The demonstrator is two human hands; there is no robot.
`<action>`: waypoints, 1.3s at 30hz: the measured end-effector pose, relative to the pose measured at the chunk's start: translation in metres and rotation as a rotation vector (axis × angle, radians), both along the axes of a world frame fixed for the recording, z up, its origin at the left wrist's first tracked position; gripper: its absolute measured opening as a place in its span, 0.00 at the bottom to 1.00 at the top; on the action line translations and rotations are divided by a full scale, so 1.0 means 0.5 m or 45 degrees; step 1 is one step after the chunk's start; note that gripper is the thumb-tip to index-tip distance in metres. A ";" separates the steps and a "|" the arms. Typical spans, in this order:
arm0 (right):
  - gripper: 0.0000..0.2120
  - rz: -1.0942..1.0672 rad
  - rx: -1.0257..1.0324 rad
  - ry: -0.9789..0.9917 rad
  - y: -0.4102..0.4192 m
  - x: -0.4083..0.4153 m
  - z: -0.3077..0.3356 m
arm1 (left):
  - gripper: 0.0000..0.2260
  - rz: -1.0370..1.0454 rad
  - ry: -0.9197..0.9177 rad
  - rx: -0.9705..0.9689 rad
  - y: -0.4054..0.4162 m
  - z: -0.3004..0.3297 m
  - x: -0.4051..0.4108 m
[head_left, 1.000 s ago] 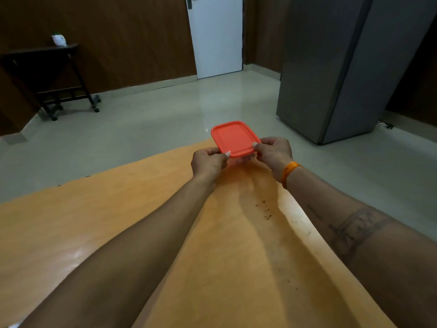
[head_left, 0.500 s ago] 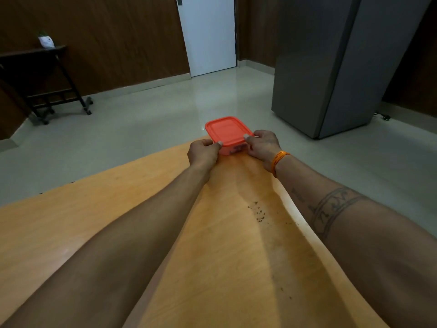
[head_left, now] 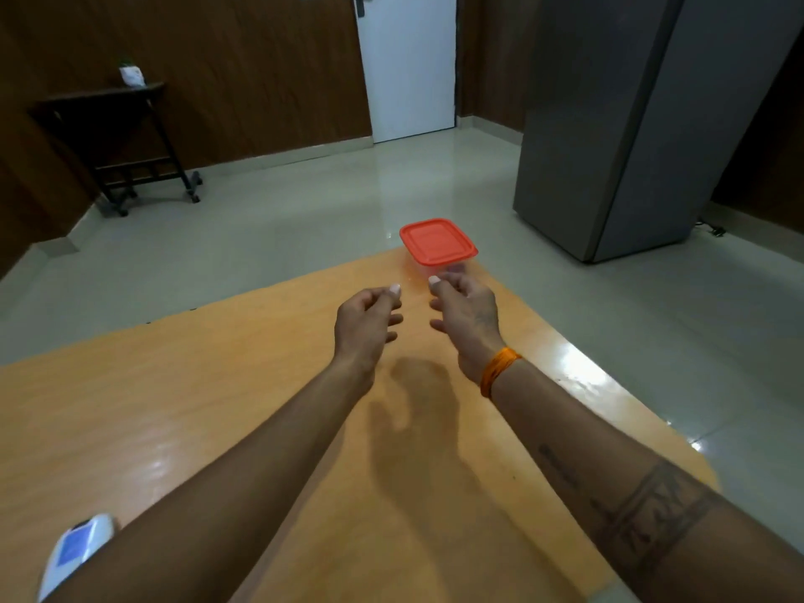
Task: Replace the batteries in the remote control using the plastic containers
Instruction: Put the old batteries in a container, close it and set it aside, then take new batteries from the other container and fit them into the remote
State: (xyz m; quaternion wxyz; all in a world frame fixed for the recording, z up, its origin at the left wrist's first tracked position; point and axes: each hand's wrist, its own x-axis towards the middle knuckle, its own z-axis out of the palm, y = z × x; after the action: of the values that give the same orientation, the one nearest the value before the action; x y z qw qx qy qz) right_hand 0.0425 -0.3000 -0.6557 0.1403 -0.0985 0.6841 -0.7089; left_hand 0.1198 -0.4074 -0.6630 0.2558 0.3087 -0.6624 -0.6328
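Container [head_left: 438,248] now lidded, sitting at the counter's [head_left: 217,385] far edge, I've let go, left hand [head_left: 365,317] and right hand [head_left: 465,311] empty, loosely curled just short of it; remote [head_left: 72,554] next, near-left.

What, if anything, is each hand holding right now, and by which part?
Nothing is held. The left hand and right hand hover with fingers loosely curled, empty, short of the lidded container on the table.

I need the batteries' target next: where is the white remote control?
Head view, bottom-left corner: the white remote control lies on the orange wooden table, beside the left forearm.
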 end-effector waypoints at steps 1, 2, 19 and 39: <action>0.08 0.004 -0.025 -0.025 0.009 0.036 0.007 | 0.12 0.003 0.000 0.016 0.014 0.009 0.036; 0.07 0.014 -0.050 -0.063 0.018 0.073 0.013 | 0.11 0.013 0.005 0.036 0.028 0.017 0.074; 0.09 0.363 -0.195 -0.272 0.042 0.628 0.074 | 0.11 0.302 0.156 0.108 0.067 0.118 0.697; 0.05 0.881 0.020 -0.009 -0.313 0.978 0.024 | 0.04 0.961 0.083 0.149 -0.215 0.063 1.160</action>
State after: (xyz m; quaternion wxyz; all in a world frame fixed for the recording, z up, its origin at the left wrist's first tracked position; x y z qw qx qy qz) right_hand 0.5317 -0.4566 -0.6435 0.3754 -0.3212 0.6152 -0.6143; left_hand 0.6999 -0.5150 -0.6314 0.4738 0.5248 -0.4564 -0.5402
